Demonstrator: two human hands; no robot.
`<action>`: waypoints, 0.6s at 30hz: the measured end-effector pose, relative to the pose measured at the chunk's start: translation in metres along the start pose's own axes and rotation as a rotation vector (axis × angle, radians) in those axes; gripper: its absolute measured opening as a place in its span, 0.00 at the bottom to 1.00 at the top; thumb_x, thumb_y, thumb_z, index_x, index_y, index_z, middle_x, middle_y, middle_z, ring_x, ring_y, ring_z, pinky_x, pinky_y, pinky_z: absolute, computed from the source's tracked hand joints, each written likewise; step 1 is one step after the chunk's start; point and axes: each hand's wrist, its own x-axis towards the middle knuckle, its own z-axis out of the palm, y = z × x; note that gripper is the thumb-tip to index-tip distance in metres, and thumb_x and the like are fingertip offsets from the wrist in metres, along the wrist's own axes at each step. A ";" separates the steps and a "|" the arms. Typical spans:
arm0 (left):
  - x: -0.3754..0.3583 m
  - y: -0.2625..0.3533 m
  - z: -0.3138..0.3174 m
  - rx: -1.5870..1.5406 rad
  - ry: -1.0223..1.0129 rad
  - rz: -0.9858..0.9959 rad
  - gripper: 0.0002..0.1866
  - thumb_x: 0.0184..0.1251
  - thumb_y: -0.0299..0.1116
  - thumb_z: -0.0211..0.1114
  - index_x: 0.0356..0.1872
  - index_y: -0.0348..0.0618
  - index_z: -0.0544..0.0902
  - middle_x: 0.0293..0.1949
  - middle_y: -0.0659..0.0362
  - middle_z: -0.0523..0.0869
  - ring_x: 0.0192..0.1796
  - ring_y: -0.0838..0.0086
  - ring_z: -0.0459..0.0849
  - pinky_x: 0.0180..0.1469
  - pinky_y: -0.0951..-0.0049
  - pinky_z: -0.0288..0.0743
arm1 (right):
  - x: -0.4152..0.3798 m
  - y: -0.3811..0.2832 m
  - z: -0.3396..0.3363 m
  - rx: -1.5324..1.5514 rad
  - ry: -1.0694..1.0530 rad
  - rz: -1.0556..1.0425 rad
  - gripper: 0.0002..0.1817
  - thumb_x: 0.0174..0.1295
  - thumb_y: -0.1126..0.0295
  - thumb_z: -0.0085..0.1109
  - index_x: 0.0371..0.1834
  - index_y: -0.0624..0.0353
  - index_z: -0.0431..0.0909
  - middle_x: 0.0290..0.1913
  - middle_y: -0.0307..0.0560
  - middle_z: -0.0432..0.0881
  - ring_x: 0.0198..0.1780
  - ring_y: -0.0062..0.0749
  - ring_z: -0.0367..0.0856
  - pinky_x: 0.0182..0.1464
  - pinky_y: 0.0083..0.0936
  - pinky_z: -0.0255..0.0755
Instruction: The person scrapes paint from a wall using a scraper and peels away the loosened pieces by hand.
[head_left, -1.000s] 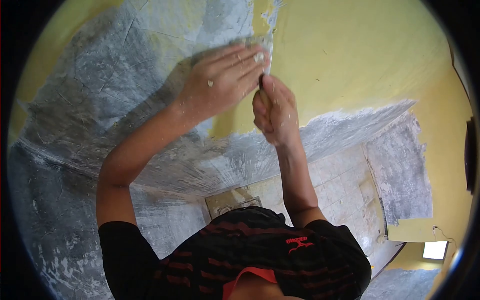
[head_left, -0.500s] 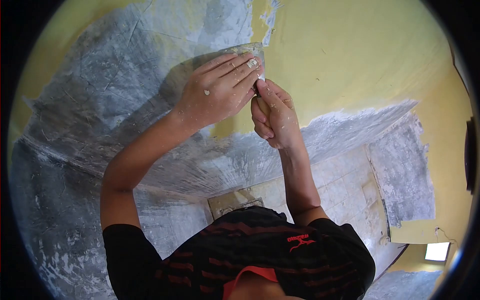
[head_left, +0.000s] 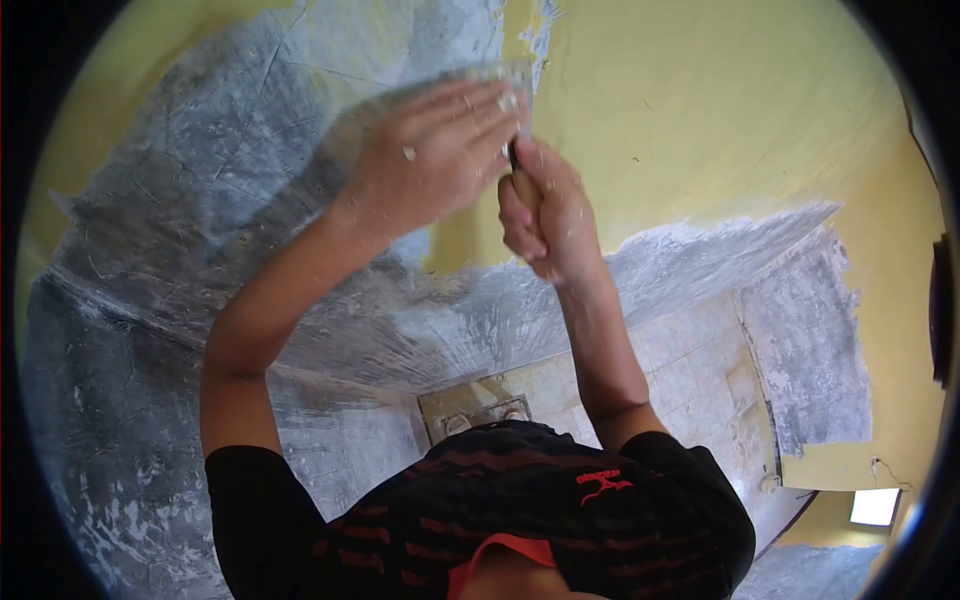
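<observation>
My right hand (head_left: 555, 205) is closed around the handle of a scraper (head_left: 526, 192), its blade tilted up against the wall (head_left: 660, 120). Stretched out flat, the fingers of my left hand (head_left: 440, 150) lie over the blade and cover most of it. Bits of paint cling to both hands, with a larger flake on the back of the left. The blade is at the border between yellow paint and bare grey plaster (head_left: 230, 130). Motion blurs the left fingers and the blade's edge.
Below the wall is a tiled floor (head_left: 670, 370) with dust on it. A frame-like object (head_left: 480, 415) lies on the floor by my body, partly hidden. Another stripped patch (head_left: 810, 340) is on the wall at right, above a bright opening (head_left: 875, 506).
Both hands and the scraper have moved a short way up the wall together. The grip looks the same.
</observation>
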 end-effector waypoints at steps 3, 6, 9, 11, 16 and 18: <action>-0.028 0.018 0.016 -0.035 -0.102 0.033 0.22 0.65 0.31 0.78 0.60 0.43 0.93 0.63 0.57 0.93 0.69 0.67 0.90 0.76 0.61 0.81 | -0.014 0.026 -0.015 0.009 0.040 0.071 0.16 0.91 0.53 0.45 0.48 0.49 0.76 0.18 0.36 0.66 0.09 0.17 0.52 0.10 0.20 0.47; -0.025 0.019 0.013 -0.121 -0.087 -0.033 0.21 0.65 0.32 0.79 0.60 0.43 0.93 0.64 0.57 0.93 0.68 0.67 0.90 0.75 0.61 0.81 | -0.016 0.022 -0.010 0.032 0.010 0.064 0.16 0.91 0.53 0.45 0.48 0.49 0.76 0.17 0.36 0.65 0.09 0.17 0.52 0.10 0.20 0.47; -0.025 0.019 0.012 -0.097 -0.092 -0.013 0.22 0.65 0.32 0.79 0.60 0.42 0.92 0.64 0.57 0.93 0.69 0.67 0.90 0.75 0.61 0.81 | -0.016 0.022 -0.011 0.017 0.029 0.056 0.16 0.91 0.54 0.45 0.48 0.49 0.77 0.17 0.36 0.65 0.09 0.17 0.52 0.10 0.20 0.47; -0.026 0.019 0.015 -0.093 -0.091 -0.008 0.22 0.64 0.31 0.79 0.61 0.42 0.92 0.64 0.57 0.93 0.69 0.67 0.90 0.75 0.61 0.81 | -0.014 0.024 -0.014 0.016 0.025 0.046 0.16 0.91 0.54 0.46 0.48 0.49 0.77 0.17 0.36 0.65 0.09 0.17 0.52 0.10 0.20 0.47; -0.029 0.019 0.019 -0.068 -0.072 -0.007 0.22 0.64 0.31 0.79 0.61 0.42 0.92 0.64 0.57 0.93 0.70 0.68 0.89 0.76 0.61 0.80 | -0.010 0.028 -0.016 -0.040 0.037 0.004 0.16 0.91 0.55 0.47 0.47 0.50 0.78 0.17 0.36 0.65 0.10 0.16 0.52 0.11 0.19 0.47; -0.029 0.022 0.018 -0.092 -0.067 -0.027 0.22 0.64 0.31 0.79 0.60 0.42 0.93 0.64 0.57 0.92 0.71 0.67 0.88 0.77 0.61 0.80 | -0.012 0.027 -0.017 -0.038 0.048 -0.008 0.16 0.90 0.55 0.48 0.46 0.51 0.78 0.17 0.35 0.65 0.10 0.16 0.52 0.11 0.18 0.47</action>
